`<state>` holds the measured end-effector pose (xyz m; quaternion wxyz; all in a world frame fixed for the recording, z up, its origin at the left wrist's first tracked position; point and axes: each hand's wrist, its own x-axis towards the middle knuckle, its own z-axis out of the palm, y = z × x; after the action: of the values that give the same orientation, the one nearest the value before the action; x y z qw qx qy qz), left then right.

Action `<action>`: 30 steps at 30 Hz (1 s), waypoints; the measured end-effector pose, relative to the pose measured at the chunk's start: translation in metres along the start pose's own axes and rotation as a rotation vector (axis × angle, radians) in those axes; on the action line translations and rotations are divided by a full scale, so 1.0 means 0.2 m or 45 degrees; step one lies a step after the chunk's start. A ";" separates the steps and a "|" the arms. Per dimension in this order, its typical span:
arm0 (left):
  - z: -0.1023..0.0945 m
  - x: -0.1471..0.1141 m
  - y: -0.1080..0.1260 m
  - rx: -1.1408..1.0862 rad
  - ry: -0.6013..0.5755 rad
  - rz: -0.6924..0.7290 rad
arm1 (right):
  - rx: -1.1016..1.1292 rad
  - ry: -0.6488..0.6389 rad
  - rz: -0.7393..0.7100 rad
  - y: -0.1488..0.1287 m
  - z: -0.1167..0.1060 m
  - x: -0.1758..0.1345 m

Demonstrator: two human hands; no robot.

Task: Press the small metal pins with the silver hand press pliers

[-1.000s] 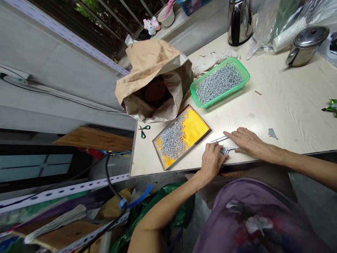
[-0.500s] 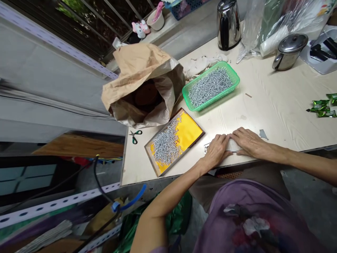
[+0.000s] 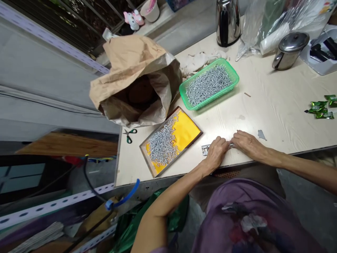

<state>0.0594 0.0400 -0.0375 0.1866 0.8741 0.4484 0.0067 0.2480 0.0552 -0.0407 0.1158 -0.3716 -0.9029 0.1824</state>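
My left hand (image 3: 216, 151) is closed over a flat metal piece with holes (image 3: 205, 150), whose end sticks out past the hand near the table's front edge. Beside it, my right hand (image 3: 246, 143) has its fingers pinched together. A thin shiny strip (image 3: 231, 145) shows in the narrow gap between the two hands; whether it belongs to the same metal piece cannot be seen. Left of my hands lies a shallow tray (image 3: 188, 143) with a yellow bottom, partly covered by small silvery metal pins (image 3: 163, 144). Behind it, a green basket (image 3: 210, 102) is filled with similar pins.
A large open paper sack (image 3: 137, 77) stands behind the tray. Scissors (image 3: 129, 135) lie at the table's left end. Toward the back are a kettle (image 3: 228, 24) and a lidded metal cup (image 3: 289, 51). Green wrapped packets (image 3: 319, 109) lie at the right.
My hands have lowered slightly toward the table edge, and the pale flat surface between them is now a thin shiny strip. More of the holed metal end shows. The view has shifted slightly.
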 end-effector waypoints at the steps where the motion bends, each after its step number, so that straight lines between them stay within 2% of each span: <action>1: 0.01 -0.01 0.00 -0.013 0.016 0.001 | 0.021 -0.003 0.000 0.01 -0.01 -0.01; 4: 0.06 -0.07 0.04 -0.046 0.174 0.002 | 0.109 -0.052 -0.047 0.09 -0.04 -0.01; 7: 0.17 -0.14 0.10 -0.086 0.338 0.028 | 0.124 -0.092 -0.115 0.17 -0.08 0.02; 10: 0.26 -0.19 0.18 -0.155 0.358 0.066 | 0.008 -0.053 -0.033 0.21 -0.11 0.11; 12: 0.29 -0.19 0.21 -0.189 0.359 0.065 | -0.065 -0.029 0.034 0.21 -0.13 0.18; 14: 0.30 -0.19 0.22 -0.220 0.361 0.072 | -0.117 -0.002 0.069 0.17 -0.14 0.25; 16: 0.29 -0.17 0.21 -0.244 0.366 0.088 | -0.115 0.018 0.014 0.08 -0.13 0.31; 20: 0.31 -0.15 0.20 -0.184 0.405 0.183 | 0.071 -0.121 -0.444 -0.18 0.01 0.39; 22: 0.32 -0.17 0.21 -0.114 0.485 0.281 | 0.043 -0.171 -0.594 -0.29 0.11 0.42; 25: 0.28 -0.27 0.21 -0.054 0.632 0.572 | -0.037 -0.108 -0.676 -0.37 0.21 0.46; 27: 0.19 -0.36 0.15 -0.008 0.814 0.728 | -0.024 0.019 -0.678 -0.37 0.20 0.48; 28: 0.14 -0.41 0.10 0.022 0.952 0.674 | -0.007 0.081 -0.674 -0.35 0.17 0.50; 29: 0.07 -0.44 0.02 0.057 1.083 0.505 | 0.009 0.139 -0.662 -0.34 0.13 0.52; 30: 0.00 -0.46 -0.06 0.088 1.153 0.246 | 0.024 0.188 -0.642 -0.31 0.07 0.55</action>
<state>-0.0061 -0.0265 -0.0280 -0.0588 0.8266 0.4014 0.3901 0.1284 0.0893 -0.0188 0.2266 -0.1461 -0.9543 0.1285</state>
